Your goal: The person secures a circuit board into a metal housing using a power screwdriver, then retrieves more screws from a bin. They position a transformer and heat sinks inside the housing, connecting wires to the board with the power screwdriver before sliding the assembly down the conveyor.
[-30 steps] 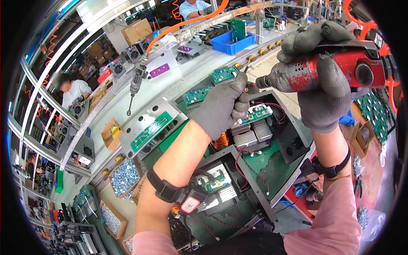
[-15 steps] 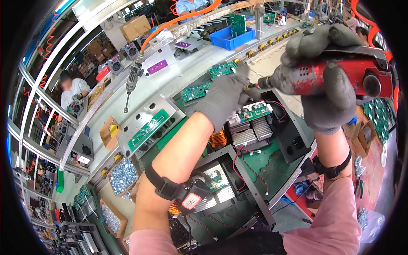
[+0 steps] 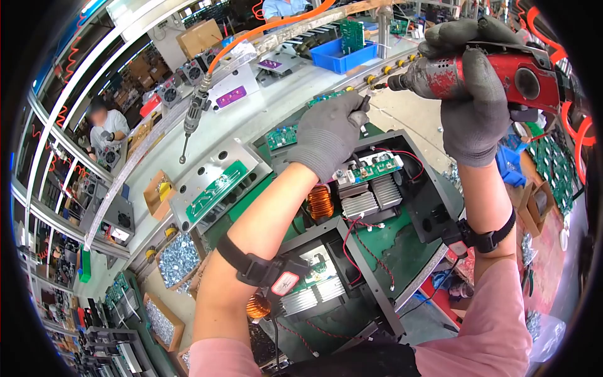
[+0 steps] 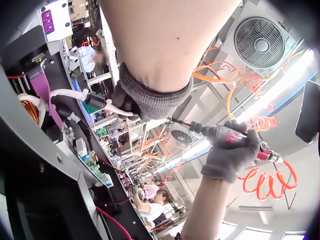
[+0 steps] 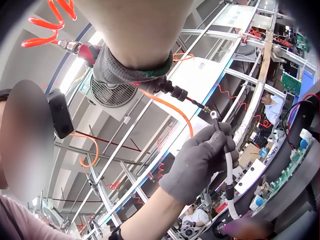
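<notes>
My gloved left hand [image 3: 330,135] pinches a cable [image 5: 229,172] in a pale sleeve, its ring terminal [image 5: 214,115] standing up past the fingertips. My gloved right hand [image 3: 471,107] grips a red air screwdriver [image 3: 524,81] lying roughly level, its bit pointing left. At the bit's end sits a small brass-coloured screw [image 5: 206,108], close to the ring in the right wrist view. Below the left hand lies an open black metal case [image 3: 433,217] holding a green circuit board [image 3: 377,166], finned heat sinks [image 3: 361,204] and a copper coil [image 3: 321,201].
A second open case [image 3: 374,276] lies nearer me. To the left are a metal panel [image 3: 188,182] and a box of screws [image 3: 180,257]. Another screwdriver [image 3: 195,113] hangs from an orange hose [image 3: 276,26]. A blue bin [image 3: 342,61] stands behind. Other people sit farther off.
The screwdriver's tip was at my left fingers; it has since moved up, leaving a gap in the head view. My left hand has turned a little, still with the cable.
</notes>
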The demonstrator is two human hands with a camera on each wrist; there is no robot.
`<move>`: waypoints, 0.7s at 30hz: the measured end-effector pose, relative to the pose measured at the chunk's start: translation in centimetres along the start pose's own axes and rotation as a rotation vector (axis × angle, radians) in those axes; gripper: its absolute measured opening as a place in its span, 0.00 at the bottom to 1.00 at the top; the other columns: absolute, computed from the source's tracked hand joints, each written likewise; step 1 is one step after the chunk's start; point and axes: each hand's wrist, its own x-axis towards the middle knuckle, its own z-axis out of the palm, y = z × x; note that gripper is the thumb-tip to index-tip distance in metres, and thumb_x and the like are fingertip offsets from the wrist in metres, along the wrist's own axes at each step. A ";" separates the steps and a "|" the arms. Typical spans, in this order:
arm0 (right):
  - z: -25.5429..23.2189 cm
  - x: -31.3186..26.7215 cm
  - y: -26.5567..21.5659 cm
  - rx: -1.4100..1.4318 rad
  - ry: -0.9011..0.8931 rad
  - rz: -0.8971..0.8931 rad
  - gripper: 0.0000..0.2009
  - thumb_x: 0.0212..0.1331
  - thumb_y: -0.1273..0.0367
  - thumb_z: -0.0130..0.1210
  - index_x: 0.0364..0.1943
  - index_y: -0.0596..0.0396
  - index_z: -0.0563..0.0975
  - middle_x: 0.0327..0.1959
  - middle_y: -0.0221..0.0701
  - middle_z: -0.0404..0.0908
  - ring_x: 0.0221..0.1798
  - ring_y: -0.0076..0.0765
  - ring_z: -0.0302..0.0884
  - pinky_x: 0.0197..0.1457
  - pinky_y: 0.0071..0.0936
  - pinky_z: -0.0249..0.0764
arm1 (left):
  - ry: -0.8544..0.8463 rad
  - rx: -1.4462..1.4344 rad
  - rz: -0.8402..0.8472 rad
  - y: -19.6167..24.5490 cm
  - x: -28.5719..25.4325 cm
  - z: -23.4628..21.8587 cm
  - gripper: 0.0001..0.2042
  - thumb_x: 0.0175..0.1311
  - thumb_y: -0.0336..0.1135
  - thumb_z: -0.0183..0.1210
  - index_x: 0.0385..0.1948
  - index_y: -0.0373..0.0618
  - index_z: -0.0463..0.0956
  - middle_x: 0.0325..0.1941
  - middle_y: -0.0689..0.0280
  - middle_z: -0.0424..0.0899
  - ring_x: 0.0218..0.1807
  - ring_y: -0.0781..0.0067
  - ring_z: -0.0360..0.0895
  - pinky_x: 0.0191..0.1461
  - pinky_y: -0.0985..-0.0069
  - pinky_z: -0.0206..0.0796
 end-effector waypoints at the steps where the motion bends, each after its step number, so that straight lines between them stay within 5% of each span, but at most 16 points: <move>1: 0.1 -0.1 0.0 0.023 -0.032 0.017 0.18 0.58 0.71 0.49 0.52 0.60 0.67 0.41 0.42 0.79 0.45 0.43 0.79 0.51 0.41 0.76 | -0.007 -0.035 0.063 -0.2 0.0 0.0 0.10 0.62 0.36 0.54 0.43 0.48 0.79 0.29 0.59 0.83 0.32 0.62 0.79 0.40 0.69 0.69; 2: 0.2 -0.2 0.0 0.044 -0.065 0.036 0.18 0.57 0.71 0.49 0.52 0.60 0.67 0.40 0.43 0.79 0.44 0.42 0.79 0.51 0.41 0.76 | -0.009 -0.036 0.060 -0.5 0.0 -0.1 0.10 0.62 0.36 0.54 0.43 0.48 0.79 0.29 0.59 0.83 0.32 0.62 0.79 0.40 0.69 0.69; 4: 0.0 -0.3 0.3 -0.003 -0.150 0.001 0.18 0.57 0.71 0.51 0.51 0.60 0.68 0.40 0.43 0.79 0.43 0.42 0.79 0.50 0.40 0.76 | -0.267 -0.543 -0.083 -0.6 -0.2 -1.1 0.11 0.64 0.37 0.53 0.43 0.44 0.78 0.23 0.66 0.79 0.26 0.76 0.74 0.33 0.75 0.66; 7: -0.5 -1.2 0.7 -0.036 -0.273 -0.054 0.18 0.55 0.71 0.54 0.51 0.61 0.69 0.38 0.44 0.79 0.41 0.39 0.80 0.47 0.39 0.77 | -0.509 -0.585 -0.171 -1.0 -0.4 -2.2 0.14 0.65 0.41 0.54 0.44 0.41 0.77 0.20 0.70 0.75 0.25 0.84 0.68 0.31 0.79 0.63; 9: -1.3 -1.9 1.0 -0.165 -0.302 0.035 0.19 0.55 0.71 0.55 0.51 0.61 0.69 0.39 0.42 0.80 0.40 0.37 0.80 0.45 0.37 0.78 | -0.411 -0.533 -0.087 -1.7 -0.8 -1.1 0.15 0.63 0.44 0.56 0.41 0.41 0.78 0.21 0.67 0.76 0.26 0.80 0.71 0.32 0.76 0.65; 11: -2.1 -3.1 1.5 -0.235 -0.149 0.252 0.12 0.52 0.80 0.57 0.42 0.62 0.75 0.35 0.35 0.81 0.34 0.29 0.80 0.38 0.27 0.78 | -0.512 -0.070 0.013 -1.6 -1.1 -1.4 0.15 0.61 0.45 0.59 0.36 0.40 0.79 0.22 0.62 0.77 0.27 0.74 0.73 0.34 0.72 0.66; 13: -2.2 -2.8 1.3 -0.033 -0.137 0.422 0.11 0.54 0.75 0.55 0.42 0.61 0.74 0.34 0.35 0.81 0.33 0.29 0.79 0.37 0.28 0.78 | -0.503 -0.145 0.000 -2.6 -1.5 -0.4 0.15 0.60 0.44 0.60 0.35 0.40 0.79 0.23 0.61 0.78 0.29 0.72 0.74 0.35 0.71 0.66; 18: -3.4 -3.6 2.5 -0.087 0.005 0.648 0.15 0.56 0.71 0.51 0.48 0.61 0.68 0.34 0.39 0.79 0.34 0.33 0.79 0.38 0.31 0.78 | -0.511 -0.244 0.034 -3.6 -1.6 0.3 0.14 0.56 0.43 0.63 0.33 0.40 0.79 0.27 0.58 0.80 0.33 0.66 0.77 0.39 0.68 0.67; 21: -3.1 -3.9 2.5 -0.110 0.034 0.698 0.12 0.56 0.70 0.51 0.42 0.62 0.72 0.31 0.36 0.79 0.33 0.31 0.79 0.36 0.29 0.78 | -0.486 -0.166 0.070 -3.1 -1.7 0.1 0.15 0.55 0.44 0.63 0.32 0.40 0.79 0.26 0.58 0.80 0.33 0.64 0.77 0.39 0.68 0.67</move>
